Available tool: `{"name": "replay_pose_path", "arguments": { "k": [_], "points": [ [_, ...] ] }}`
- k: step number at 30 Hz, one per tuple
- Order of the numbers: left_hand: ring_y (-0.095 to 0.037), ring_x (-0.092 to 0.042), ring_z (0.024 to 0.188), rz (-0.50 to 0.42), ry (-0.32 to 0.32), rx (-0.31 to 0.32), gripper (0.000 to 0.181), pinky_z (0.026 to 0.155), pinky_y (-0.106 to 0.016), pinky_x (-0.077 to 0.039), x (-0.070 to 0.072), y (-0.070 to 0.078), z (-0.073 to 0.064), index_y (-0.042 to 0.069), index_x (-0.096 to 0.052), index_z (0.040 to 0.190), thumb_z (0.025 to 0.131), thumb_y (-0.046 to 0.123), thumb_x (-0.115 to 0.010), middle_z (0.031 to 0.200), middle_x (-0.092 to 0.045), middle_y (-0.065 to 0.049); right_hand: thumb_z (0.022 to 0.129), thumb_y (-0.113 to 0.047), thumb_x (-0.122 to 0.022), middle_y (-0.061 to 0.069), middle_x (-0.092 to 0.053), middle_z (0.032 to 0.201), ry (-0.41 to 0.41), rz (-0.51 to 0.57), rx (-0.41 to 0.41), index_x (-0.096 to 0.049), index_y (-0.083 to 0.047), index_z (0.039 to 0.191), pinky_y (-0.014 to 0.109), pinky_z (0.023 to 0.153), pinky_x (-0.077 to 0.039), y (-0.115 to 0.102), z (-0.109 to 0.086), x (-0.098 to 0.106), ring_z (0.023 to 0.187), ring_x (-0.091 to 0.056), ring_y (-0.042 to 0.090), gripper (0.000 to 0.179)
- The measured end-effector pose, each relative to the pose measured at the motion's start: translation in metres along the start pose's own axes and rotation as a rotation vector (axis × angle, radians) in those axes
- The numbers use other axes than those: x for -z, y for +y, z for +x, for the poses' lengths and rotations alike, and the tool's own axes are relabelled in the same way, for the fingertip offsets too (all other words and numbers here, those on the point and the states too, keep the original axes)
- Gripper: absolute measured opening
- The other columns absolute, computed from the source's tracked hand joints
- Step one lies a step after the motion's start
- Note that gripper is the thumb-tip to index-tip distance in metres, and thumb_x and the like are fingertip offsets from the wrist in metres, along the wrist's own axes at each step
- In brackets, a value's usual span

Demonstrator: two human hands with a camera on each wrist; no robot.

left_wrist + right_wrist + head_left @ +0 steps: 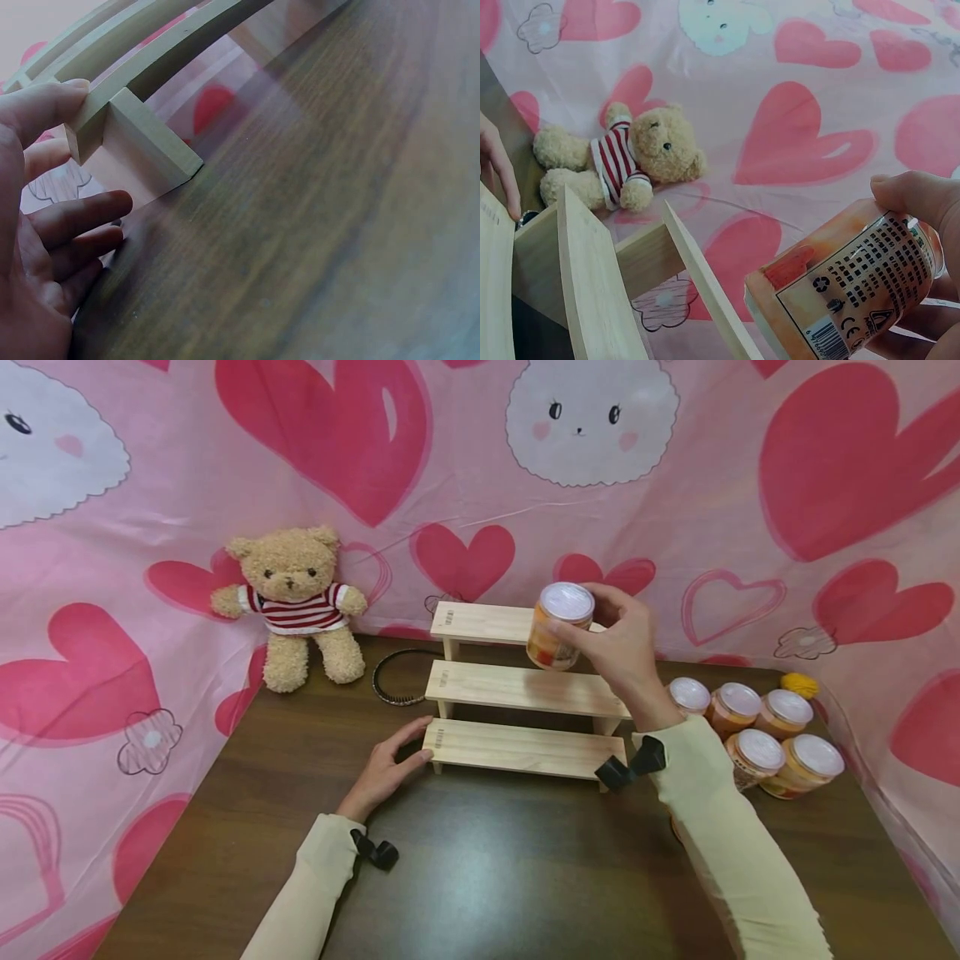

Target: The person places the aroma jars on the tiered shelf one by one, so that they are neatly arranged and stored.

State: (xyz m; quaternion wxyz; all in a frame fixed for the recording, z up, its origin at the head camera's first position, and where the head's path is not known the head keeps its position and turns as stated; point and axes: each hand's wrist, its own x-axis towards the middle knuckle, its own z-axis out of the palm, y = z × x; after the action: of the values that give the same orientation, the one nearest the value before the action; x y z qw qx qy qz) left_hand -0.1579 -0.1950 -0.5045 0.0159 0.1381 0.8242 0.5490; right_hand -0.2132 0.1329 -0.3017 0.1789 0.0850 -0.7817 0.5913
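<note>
My right hand [622, 639] grips an orange-labelled jar [553, 631] with a whitish lid, thumb on the near side. The jar is upright above the middle step of a three-step wooden shelf [517, 747], in front of the top step. Printed text and a barcode show on the jar [847, 289] in the right wrist view. My left hand [382, 777] touches the left end of the lowest step with thumb and forefinger. In the left wrist view, the other fingers [82, 217] are extended, off the wooden end [94, 124].
Several similar jars [757, 752] stand to the right of the shelf, with a yellow ball-like item [799, 685] behind them. A teddy bear [294, 606] sits at the back left against the pink heart-patterned cloth. Beside the shelf lies a black headband [382, 689].
</note>
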Motion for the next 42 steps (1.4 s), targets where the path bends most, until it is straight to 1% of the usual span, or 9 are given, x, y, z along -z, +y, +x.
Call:
{"name": "replay_pose_path", "arguments": {
  "k": [4,7,12,16,22,25,35,39,42],
  "points": [
    [-0.027,-0.053,0.136,0.008,0.000,0.004,0.053,0.111,-0.034,-0.035,0.000,0.000,0.000,0.023,-0.052,0.147,0.097,0.024,-0.067,0.144,-0.060,-0.008,0.075,-0.020,-0.088,0.006,-0.074,0.109,-0.015,0.002,-0.021,-0.069,-0.007,0.124,0.021,0.085,-0.050,-0.001,0.006,-0.008,0.094,-0.065,0.007,0.054],
    [-0.027,-0.053,0.136,0.011,-0.001,0.000,0.053,0.111,-0.031,-0.035,0.000,0.000,0.000,0.022,-0.052,0.147,0.097,0.024,-0.067,0.144,-0.060,-0.008,0.074,-0.022,-0.089,0.010,-0.073,0.113,-0.023,-0.001,-0.034,-0.070,-0.008,0.123,0.023,0.086,-0.051,-0.002,0.010,-0.014,0.095,-0.065,0.009,0.054],
    [-0.029,-0.053,0.135,0.010,0.001,-0.004,0.052,0.111,-0.036,-0.036,0.000,-0.001,0.000,0.020,-0.053,0.147,0.097,0.022,-0.067,0.144,-0.060,-0.010,0.075,-0.024,-0.088,0.015,-0.072,0.117,-0.036,-0.021,-0.048,-0.068,-0.008,0.125,0.024,0.087,-0.051,-0.002,0.016,-0.024,0.097,-0.065,0.013,0.056],
    [-0.029,-0.053,0.136,0.009,-0.001,0.003,0.052,0.112,-0.040,-0.036,0.000,0.000,0.000,0.021,-0.053,0.147,0.097,0.022,-0.067,0.145,-0.059,-0.010,0.077,-0.029,-0.087,0.014,-0.071,0.120,-0.044,-0.047,-0.082,-0.067,-0.009,0.127,0.026,0.089,-0.051,-0.004,0.020,-0.031,0.100,-0.064,0.016,0.058],
    [-0.029,-0.053,0.136,0.012,-0.002,0.004,0.052,0.112,-0.036,-0.036,0.000,0.001,0.000,0.020,-0.052,0.147,0.097,0.022,-0.067,0.145,-0.058,-0.010,0.077,-0.033,-0.087,0.011,-0.069,0.124,-0.052,-0.066,-0.113,-0.066,-0.011,0.130,0.037,0.097,-0.052,-0.008,0.027,-0.042,0.109,-0.063,0.021,0.061],
    [-0.029,-0.053,0.136,0.009,0.002,0.005,0.052,0.111,-0.035,-0.036,0.000,0.002,0.000,0.020,-0.053,0.147,0.096,0.022,-0.068,0.145,-0.059,-0.010,0.077,-0.034,-0.087,0.010,-0.069,0.125,-0.055,-0.081,-0.115,-0.065,-0.012,0.130,0.039,0.099,-0.052,-0.010,0.031,-0.047,0.111,-0.063,0.022,0.061],
    [-0.029,-0.053,0.136,0.006,0.003,0.011,0.052,0.112,-0.039,-0.035,0.001,0.003,-0.001,0.022,-0.053,0.146,0.096,0.022,-0.068,0.144,-0.059,-0.010,0.076,-0.037,-0.087,0.008,-0.071,0.122,-0.052,-0.125,-0.115,-0.067,-0.013,0.126,0.037,0.096,-0.053,-0.014,0.043,-0.069,0.110,-0.064,0.020,0.060],
    [-0.029,-0.053,0.136,0.009,0.004,0.008,0.052,0.113,-0.044,-0.035,0.000,0.002,-0.001,0.022,-0.053,0.146,0.096,0.022,-0.068,0.143,-0.060,-0.011,0.075,-0.036,-0.088,0.008,-0.071,0.121,-0.051,-0.120,-0.113,-0.067,-0.011,0.126,0.036,0.096,-0.053,-0.014,0.047,-0.075,0.110,-0.065,0.019,0.060],
    [-0.028,-0.053,0.136,0.011,0.003,0.005,0.052,0.113,-0.045,-0.035,0.000,0.002,0.000,0.022,-0.053,0.147,0.096,0.022,-0.068,0.144,-0.060,-0.010,0.075,-0.036,-0.088,0.009,-0.071,0.121,-0.054,-0.119,-0.114,-0.066,-0.010,0.126,0.036,0.096,-0.053,-0.014,0.049,-0.079,0.109,-0.065,0.020,0.061]
  ]
}}
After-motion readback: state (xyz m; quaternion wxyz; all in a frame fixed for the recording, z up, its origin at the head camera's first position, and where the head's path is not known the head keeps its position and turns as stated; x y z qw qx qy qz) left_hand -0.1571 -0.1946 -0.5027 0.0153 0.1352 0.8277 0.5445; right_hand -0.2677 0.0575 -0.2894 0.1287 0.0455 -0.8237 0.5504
